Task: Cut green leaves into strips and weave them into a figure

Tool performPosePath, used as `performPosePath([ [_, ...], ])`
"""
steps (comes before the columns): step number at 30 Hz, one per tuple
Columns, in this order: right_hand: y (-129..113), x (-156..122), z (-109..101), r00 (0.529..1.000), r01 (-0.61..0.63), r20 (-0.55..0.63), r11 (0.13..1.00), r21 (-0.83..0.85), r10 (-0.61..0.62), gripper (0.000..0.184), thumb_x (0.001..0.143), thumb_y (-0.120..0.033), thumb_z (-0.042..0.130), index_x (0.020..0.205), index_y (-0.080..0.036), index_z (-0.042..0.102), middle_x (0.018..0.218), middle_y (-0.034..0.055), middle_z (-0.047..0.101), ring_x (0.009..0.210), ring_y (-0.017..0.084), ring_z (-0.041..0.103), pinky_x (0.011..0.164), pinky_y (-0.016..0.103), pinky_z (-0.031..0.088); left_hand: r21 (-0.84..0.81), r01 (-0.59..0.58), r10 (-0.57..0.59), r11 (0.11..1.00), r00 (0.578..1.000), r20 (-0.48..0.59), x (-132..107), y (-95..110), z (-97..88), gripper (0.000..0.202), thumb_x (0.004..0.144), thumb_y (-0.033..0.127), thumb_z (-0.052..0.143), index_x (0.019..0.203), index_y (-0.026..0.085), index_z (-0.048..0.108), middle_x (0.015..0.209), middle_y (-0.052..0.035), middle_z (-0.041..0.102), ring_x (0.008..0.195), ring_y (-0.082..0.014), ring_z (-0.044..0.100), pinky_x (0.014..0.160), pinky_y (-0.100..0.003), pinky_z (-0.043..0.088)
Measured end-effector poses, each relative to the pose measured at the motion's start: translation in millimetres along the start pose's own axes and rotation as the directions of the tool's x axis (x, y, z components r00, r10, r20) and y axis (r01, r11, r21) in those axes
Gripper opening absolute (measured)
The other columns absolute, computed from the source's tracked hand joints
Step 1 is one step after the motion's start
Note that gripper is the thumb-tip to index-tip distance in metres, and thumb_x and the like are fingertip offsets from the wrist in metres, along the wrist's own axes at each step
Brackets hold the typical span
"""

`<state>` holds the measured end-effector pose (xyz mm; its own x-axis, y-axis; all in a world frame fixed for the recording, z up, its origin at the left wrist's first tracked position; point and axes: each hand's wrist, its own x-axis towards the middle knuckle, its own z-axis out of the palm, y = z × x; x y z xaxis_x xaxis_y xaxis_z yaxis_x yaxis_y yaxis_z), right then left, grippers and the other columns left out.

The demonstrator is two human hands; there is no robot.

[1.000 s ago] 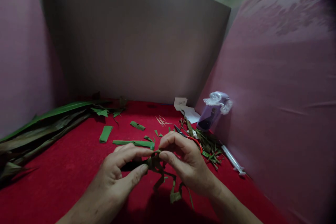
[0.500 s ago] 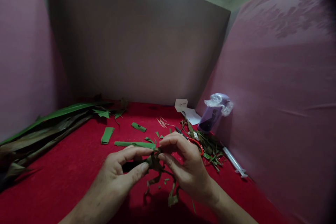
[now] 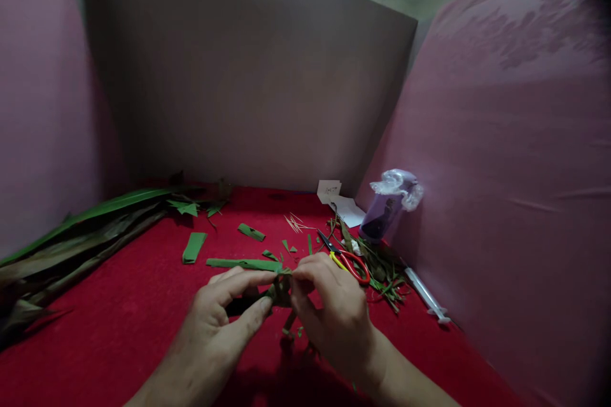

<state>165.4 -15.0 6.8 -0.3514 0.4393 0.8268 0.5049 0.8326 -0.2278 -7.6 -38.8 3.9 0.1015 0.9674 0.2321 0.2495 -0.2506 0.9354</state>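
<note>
My left hand (image 3: 217,315) and my right hand (image 3: 331,315) meet low in the middle of the view, both pinched on a small bundle of folded brownish-green leaf strips (image 3: 281,292). Loose ends of the strips (image 3: 289,324) hang between the hands over the red cloth (image 3: 119,305). My right hand now covers most of the dangling ends. A long green leaf strip (image 3: 243,263) lies flat just beyond my fingertips.
Red-handled scissors (image 3: 351,261) lie right of my hands on a heap of leaf trimmings (image 3: 386,276). A purple bottle with a plastic-wrapped top (image 3: 389,203), a syringe (image 3: 427,299), paper slips (image 3: 337,197), thin sticks (image 3: 296,221), cut leaf pieces (image 3: 193,247) and long leaves (image 3: 76,235) surround them.
My right hand has rolled down and forward over the leaf bundle, hiding the hanging strip ends and uncovering the scissors behind it. My left hand has kept its pinch.
</note>
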Motion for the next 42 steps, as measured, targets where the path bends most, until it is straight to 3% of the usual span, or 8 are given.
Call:
performPosePath([
  [4,0,-5,4,0.994,0.09,-0.052,0.981,-0.173,-0.101,0.01,0.083,-0.006,0.052,0.082,-0.016,0.053,0.076,0.006,0.061,0.073,0.018,0.059,0.064,0.029,0.047,-0.092,0.029,-0.029,0.995,1.0,0.004,0,0,3.8,0.024,0.076,0.03,0.062,0.098,0.024,0.069,0.097,-0.0065,0.071,0.09,-0.0247,0.065,0.08,-0.038,0.051],
  [9,-1,-8,8,0.993,0.025,-0.107,0.99,-0.139,-0.04,0.01,0.081,-0.006,0.052,0.08,-0.016,0.053,0.071,0.0043,0.059,0.067,0.016,0.058,0.06,0.027,0.047,-0.099,0.023,-0.02,0.995,0.999,0.035,-4,2,6.6,0.025,0.077,0.029,0.063,0.101,0.024,0.069,0.093,-0.0056,0.072,0.087,-0.0225,0.065,0.077,-0.035,0.052],
  [13,-4,-9,8,0.991,0.065,-0.1,0.969,-0.238,-0.091,0.009,0.082,-0.007,0.052,0.08,-0.016,0.053,0.071,0.0047,0.059,0.066,0.016,0.058,0.059,0.027,0.046,-0.088,-0.007,0.01,0.996,1.0,0.026,-6,1,8.8,0.027,0.078,0.028,0.063,0.104,0.024,0.068,0.085,-0.0049,0.072,0.081,-0.0211,0.066,0.071,-0.032,0.053],
  [19,-1,-7,10,0.999,-0.037,-0.041,0.998,-0.052,0.035,0.011,0.081,-0.007,0.052,0.076,-0.016,0.051,0.067,0.0027,0.057,0.061,0.014,0.055,0.055,0.024,0.044,0.119,-0.153,0.164,0.981,0.982,-0.088,-6,-1,9.9,0.023,0.076,0.023,0.063,0.097,0.025,0.071,0.084,-0.0057,0.073,0.078,-0.0227,0.066,0.065,-0.033,0.055],
  [24,-1,-12,12,0.991,0.095,-0.059,0.948,-0.304,-0.119,0.007,0.084,-0.008,0.052,0.084,-0.015,0.055,0.078,0.008,0.063,0.072,0.018,0.06,0.062,0.029,0.045,0.294,-0.234,0.271,0.927,0.958,-0.091,-8,-8,10.2,0.025,0.079,0.023,0.06,0.101,0.027,0.068,0.076,-0.0018,0.068,0.072,-0.0196,0.063,0.063,-0.034,0.053],
  [29,-2,-13,11,0.98,0.187,-0.011,0.935,-0.301,-0.199,0.006,0.083,-0.011,0.053,0.087,-0.014,0.056,0.076,0.0075,0.065,0.065,0.018,0.06,0.058,0.03,0.045,0.272,-0.22,0.251,0.937,0.964,-0.083,-10,-10,10.9,0.025,0.081,0.024,0.058,0.105,0.027,0.066,0.08,-0.0017,0.067,0.074,-0.0185,0.062,0.064,-0.033,0.052],
  [35,0,-8,9,0.99,0.066,-0.113,0.985,-0.157,-0.084,0.012,0.077,-0.01,0.059,0.088,-0.014,0.054,0.077,0.0075,0.063,0.069,0.018,0.059,0.06,0.029,0.048,0.246,-0.194,0.227,0.95,0.967,-0.115,-10,-4,8.8,0.023,0.082,0.028,0.058,0.102,0.025,0.067,0.081,-0.003,0.067,0.079,-0.0204,0.062,0.067,-0.036,0.053],
  [42,-1,-7,8,0.997,0.014,-0.067,0.986,-0.169,-0.025,0.009,0.081,-0.01,0.053,0.088,-0.014,0.058,0.075,0.0062,0.063,0.07,0.017,0.06,0.062,0.029,0.048,0.303,-0.273,0.309,0.913,0.948,-0.077,-9,-6,7.2,0.024,0.081,0.024,0.059,0.104,0.027,0.066,0.081,-0.0014,0.067,0.079,-0.0197,0.061,0.068,-0.034,0.053],
])
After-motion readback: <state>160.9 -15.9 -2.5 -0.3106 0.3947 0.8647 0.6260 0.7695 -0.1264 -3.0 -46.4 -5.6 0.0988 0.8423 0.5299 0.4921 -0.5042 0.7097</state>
